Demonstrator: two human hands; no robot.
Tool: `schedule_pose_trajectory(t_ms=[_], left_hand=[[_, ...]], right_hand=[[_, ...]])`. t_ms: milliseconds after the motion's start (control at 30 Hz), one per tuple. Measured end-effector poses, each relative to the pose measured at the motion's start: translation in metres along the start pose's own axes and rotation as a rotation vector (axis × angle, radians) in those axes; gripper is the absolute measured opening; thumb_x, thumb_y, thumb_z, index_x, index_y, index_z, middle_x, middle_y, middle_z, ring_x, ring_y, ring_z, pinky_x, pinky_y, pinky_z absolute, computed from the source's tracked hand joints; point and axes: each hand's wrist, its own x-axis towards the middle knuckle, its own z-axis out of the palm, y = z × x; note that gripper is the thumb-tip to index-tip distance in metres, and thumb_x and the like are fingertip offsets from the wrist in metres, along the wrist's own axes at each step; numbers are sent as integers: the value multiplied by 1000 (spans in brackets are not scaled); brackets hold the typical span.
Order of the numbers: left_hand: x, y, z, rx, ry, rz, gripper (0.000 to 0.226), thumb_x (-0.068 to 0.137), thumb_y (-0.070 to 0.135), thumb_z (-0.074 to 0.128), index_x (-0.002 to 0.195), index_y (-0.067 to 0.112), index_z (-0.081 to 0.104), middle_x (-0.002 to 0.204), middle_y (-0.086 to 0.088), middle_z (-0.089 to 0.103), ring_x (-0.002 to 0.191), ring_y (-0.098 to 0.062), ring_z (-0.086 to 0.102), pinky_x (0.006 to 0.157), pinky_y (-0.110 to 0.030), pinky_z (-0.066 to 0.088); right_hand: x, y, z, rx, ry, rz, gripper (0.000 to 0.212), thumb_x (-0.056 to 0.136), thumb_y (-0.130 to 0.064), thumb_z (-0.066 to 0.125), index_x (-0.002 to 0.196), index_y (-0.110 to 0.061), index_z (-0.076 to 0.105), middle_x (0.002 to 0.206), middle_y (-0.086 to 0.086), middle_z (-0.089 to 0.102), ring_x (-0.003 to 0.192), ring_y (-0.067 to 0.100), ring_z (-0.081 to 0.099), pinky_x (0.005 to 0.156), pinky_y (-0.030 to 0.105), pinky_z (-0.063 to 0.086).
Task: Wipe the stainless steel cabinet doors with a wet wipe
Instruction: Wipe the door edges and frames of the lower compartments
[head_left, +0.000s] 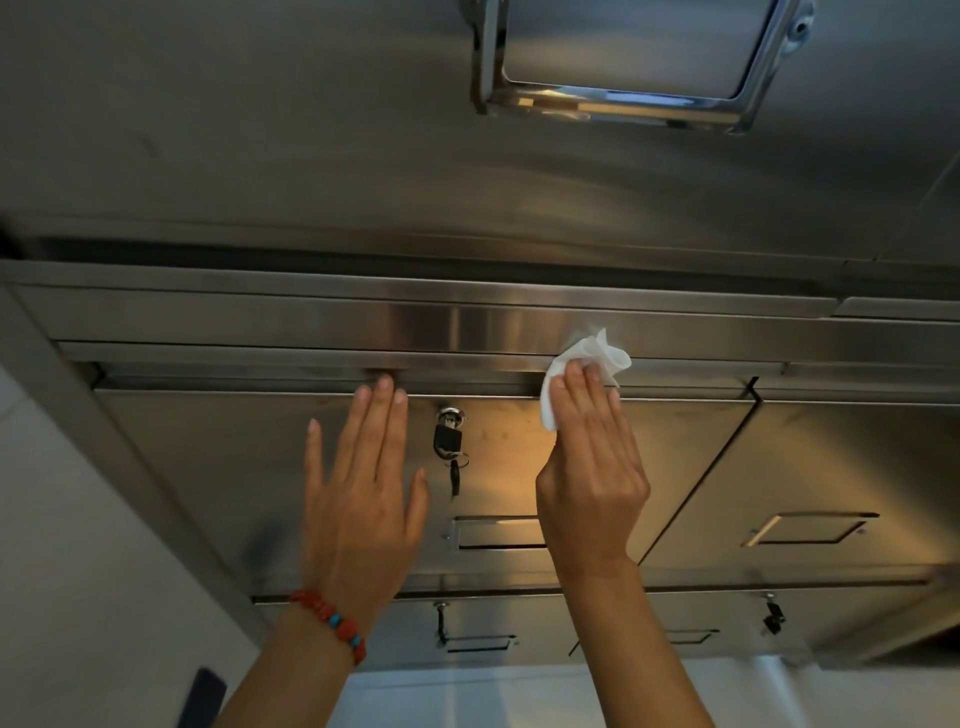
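Note:
A stainless steel cabinet door (244, 467) fills the middle of the head view. My right hand (592, 467) presses a crumpled white wet wipe (582, 364) flat against the door's top edge with straight fingers. My left hand (363, 483), with a red bead bracelet on the wrist, lies flat and open on the same door. Between the hands a lock (449, 418) holds a black key (448, 441) with a ring hanging from it.
A neighbouring door (831, 457) with a label holder (810, 530) stands to the right. Another label holder (498, 532) sits below the lock. Lower doors with keys (773, 616) run underneath. A chrome handle frame (623, 104) hangs on the upper panel. White wall lies at the left.

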Motion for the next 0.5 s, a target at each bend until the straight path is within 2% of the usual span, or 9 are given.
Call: schedule_pose_trajectory(t_ms=[133, 267, 400, 500], left_hand=[[-1, 1, 1, -6, 18, -2, 58, 86, 26, 36, 138, 0, 36, 146, -15, 31, 135, -24, 25, 103, -61, 18], [-2, 0, 2, 17, 0, 6, 59, 87, 27, 35, 140, 1, 32, 147, -13, 29, 137, -22, 23, 105, -60, 18], [-5, -3, 6, 2, -15, -11, 60, 88, 27, 34, 142, 4, 24, 150, -11, 23, 144, -14, 1, 108, -57, 17], [-6, -2, 8, 4, -23, -17, 60, 88, 27, 34, 143, 5, 21, 150, -12, 23, 144, -12, -3, 108, -59, 16]], right_hand=[[0, 3, -2, -11, -32, -71, 26, 89, 4, 54, 113, 3, 64, 121, 18, 61, 116, 29, 57, 99, 44, 46], [1, 13, -4, -37, -5, -35, 30, 84, 11, 61, 113, 4, 64, 121, 18, 60, 117, 29, 56, 99, 44, 46], [0, 2, 0, -23, 19, 17, 29, 84, 10, 60, 112, 6, 63, 119, 20, 61, 116, 31, 55, 99, 43, 45], [1, -5, 3, 11, 5, -29, 24, 89, 3, 55, 112, 5, 64, 118, 19, 62, 115, 30, 56, 98, 43, 46]])
